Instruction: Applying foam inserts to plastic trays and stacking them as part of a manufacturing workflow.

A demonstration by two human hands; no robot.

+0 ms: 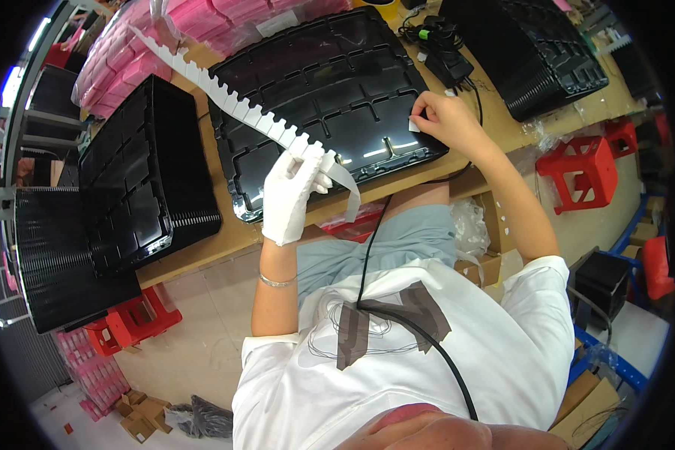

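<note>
The right grip (450, 124) is pinching a label (413, 127), perhaps touching the tray (364, 129) below; holding it flat should be preventing creases. Leftward, the left grip (291, 196) is clamping the strip (255, 118).

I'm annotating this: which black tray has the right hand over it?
The middle black tray: the right hand is at its near right corner, while no hand is over the stacks either side.

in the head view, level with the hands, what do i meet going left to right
Black tray stack → gloved left hand → small white piece → bare right hand → red stool
</note>
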